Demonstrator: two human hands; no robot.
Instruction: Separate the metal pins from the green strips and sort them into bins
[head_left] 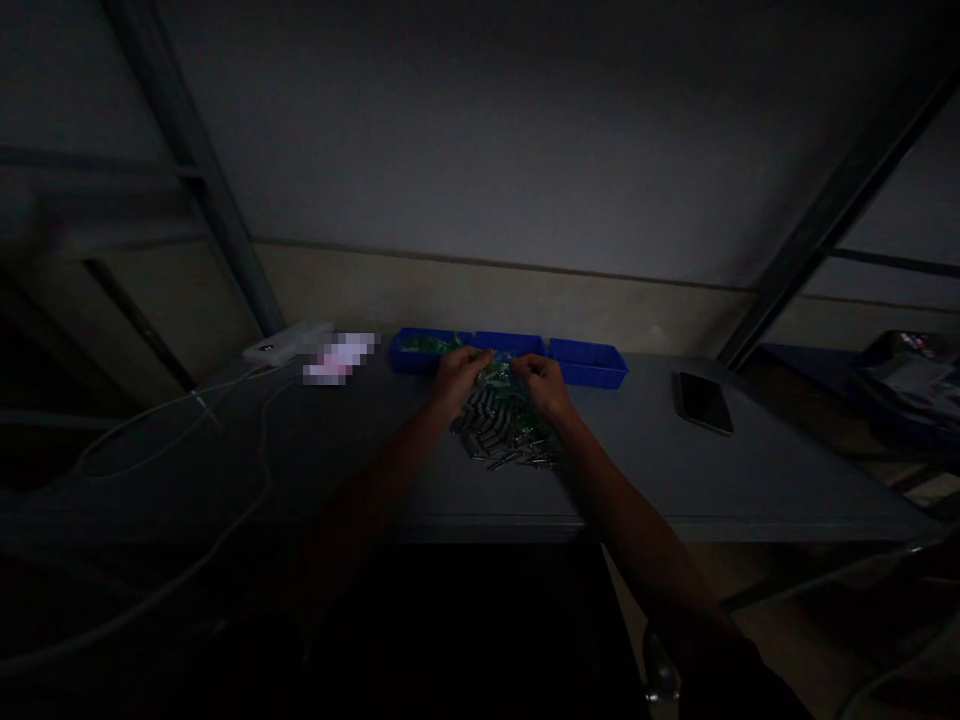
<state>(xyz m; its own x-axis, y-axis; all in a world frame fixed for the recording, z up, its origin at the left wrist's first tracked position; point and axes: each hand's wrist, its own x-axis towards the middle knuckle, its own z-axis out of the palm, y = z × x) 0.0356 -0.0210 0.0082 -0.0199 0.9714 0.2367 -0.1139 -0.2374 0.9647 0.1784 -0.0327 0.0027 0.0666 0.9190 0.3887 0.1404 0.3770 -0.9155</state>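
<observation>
My left hand (456, 382) and my right hand (544, 382) are raised just in front of the blue bins, thumbs turned toward each other. Between them stretches a small clear plastic bag (496, 372) with a greenish sheen, its edges pinched in the fingers of both hands. What the bag contains is too dark to make out. Below the hands lies a loose pile of short metal pins (487, 425) on the grey table (360, 440). Some green pieces (532, 418) are mixed in at the pile's right side, partly hidden by my right wrist.
Behind my hands stands a long blue bin (517, 343) with green bags in its left part. A second blue bin (589, 362) adjoins on the right. A phone (703, 402) lies at the right. A white power strip (285, 345) with trailing cables (262, 450) is at the left.
</observation>
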